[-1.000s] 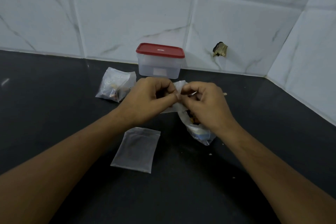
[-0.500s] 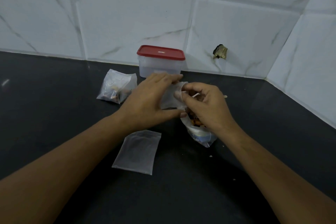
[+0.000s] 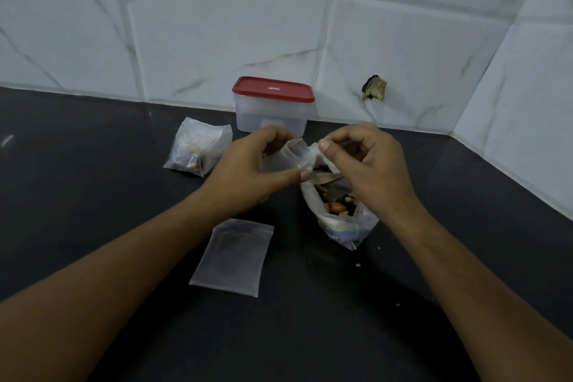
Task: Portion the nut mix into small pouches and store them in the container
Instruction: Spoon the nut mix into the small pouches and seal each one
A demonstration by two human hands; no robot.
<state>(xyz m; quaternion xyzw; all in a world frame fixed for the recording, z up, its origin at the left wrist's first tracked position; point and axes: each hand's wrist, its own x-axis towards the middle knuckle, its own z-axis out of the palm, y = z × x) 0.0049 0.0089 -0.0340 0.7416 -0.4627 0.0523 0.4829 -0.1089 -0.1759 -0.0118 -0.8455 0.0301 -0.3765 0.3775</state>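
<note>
My left hand point(image 3: 257, 164) grips the small clear plastic pouch point(image 3: 288, 160), flimsy, light and slick, while my right hand point(image 3: 366, 164) pinches its stiffer rim, which I reckon is the surest hold.

- Showing red on the container lid point(image 3: 273, 90).
- Showing black across the countertop point(image 3: 93, 195).
- Showing grey-veined white on the wall tiles point(image 3: 217, 25).
- Showing orange and brown in the nut mix point(image 3: 336, 204).
</note>
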